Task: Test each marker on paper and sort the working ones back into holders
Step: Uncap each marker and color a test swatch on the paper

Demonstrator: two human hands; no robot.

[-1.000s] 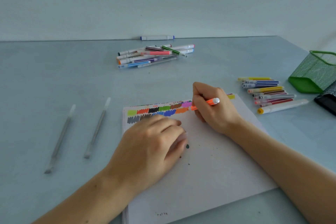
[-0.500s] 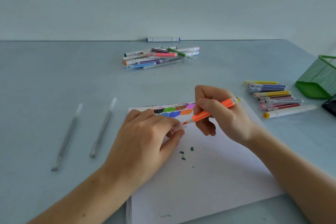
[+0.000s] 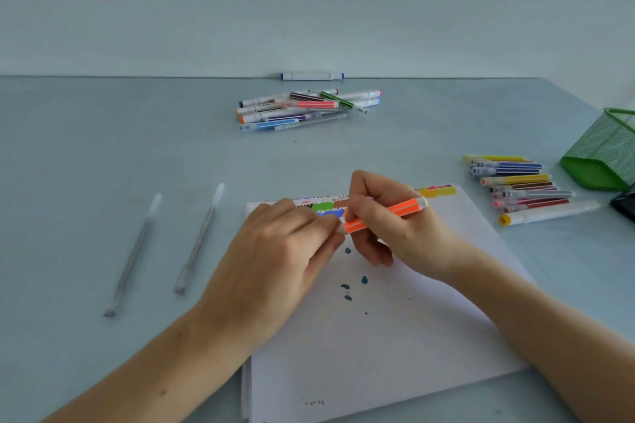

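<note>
An orange marker (image 3: 386, 213) is gripped in my right hand (image 3: 395, 227) above the white paper (image 3: 395, 336). My left hand (image 3: 278, 261) pinches the marker's pale cap end (image 3: 341, 228) at its lower left tip. Colour swatches (image 3: 436, 191) run along the paper's far edge, partly hidden by both hands. A pile of markers (image 3: 305, 108) lies at the back centre. A row of markers (image 3: 519, 187) lies right of the paper, beside a green mesh holder (image 3: 604, 151) tipped on its side.
Two grey pens (image 3: 134, 251) (image 3: 199, 237) lie on the table at left. A white marker with blue ends (image 3: 312, 76) rests against the back wall. A black mesh holder (image 3: 623, 204) shows at the right edge. Dark ink dots (image 3: 355, 287) mark the paper.
My right hand lifted the orange marker off the swatches and tilted it. My left hand rose from the paper and took hold of the marker's tip end.
</note>
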